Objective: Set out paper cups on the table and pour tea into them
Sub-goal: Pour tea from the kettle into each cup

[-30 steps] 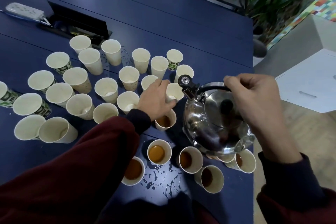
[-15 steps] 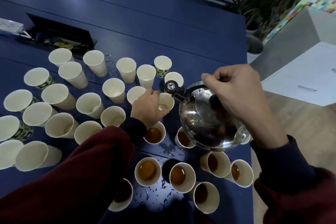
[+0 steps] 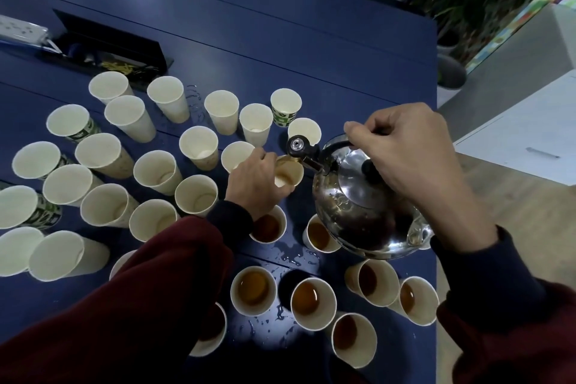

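At the desk [image 3: 280, 40], the left grip [image 3: 258, 179] wraps a paper cup [image 3: 291, 173] standing right of centre among the others. The right grip [image 3: 402, 153] is closed round the handle of a steel kettle [image 3: 358, 206], which is tilted with its spout at that cup's rim and brown tea on the inner wall. To the left crowd empty cups [image 3: 159, 171]; along the near edge sit filled cups [image 3: 254, 288] amid spilled drops.

A steel kettle [image 3: 358, 206] is held tilted near the table's [image 3: 280, 25] right edge, its spout just over the rim of a held paper cup [image 3: 288, 171]. Cups of brown tea [image 3: 254, 288] cluster at the near right corner. Empty cups [image 3: 156, 170] stand upright toward the left edge.
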Demonstrator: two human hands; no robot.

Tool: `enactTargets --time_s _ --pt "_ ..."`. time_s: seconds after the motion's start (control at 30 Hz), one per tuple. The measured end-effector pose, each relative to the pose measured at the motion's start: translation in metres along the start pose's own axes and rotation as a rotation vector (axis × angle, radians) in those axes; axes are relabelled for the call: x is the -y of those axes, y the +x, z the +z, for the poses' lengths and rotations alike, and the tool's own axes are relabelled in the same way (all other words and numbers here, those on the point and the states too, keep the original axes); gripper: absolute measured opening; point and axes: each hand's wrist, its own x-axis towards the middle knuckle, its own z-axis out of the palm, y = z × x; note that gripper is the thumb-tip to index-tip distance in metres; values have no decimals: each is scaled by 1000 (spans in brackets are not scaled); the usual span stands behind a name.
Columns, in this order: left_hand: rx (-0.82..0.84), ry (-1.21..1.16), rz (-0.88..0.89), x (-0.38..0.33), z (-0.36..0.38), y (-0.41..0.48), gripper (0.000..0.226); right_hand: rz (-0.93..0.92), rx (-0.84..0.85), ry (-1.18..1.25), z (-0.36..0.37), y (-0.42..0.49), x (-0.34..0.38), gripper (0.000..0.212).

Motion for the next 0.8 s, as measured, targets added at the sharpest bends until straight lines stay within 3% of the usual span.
enactTargets --time_s 0.47,0.7,0.8 --pt "-2 59 9 -5 -6 -3 58 -13 -38 34 -7 -9 -3 39" --pt "-210 75 89 -5 -10 11 60 0 -189 175 -20 1 -7 47" --pt "-135 76 134 -8 -10 34 58 -22 -207 171 -24 9 -7 48"
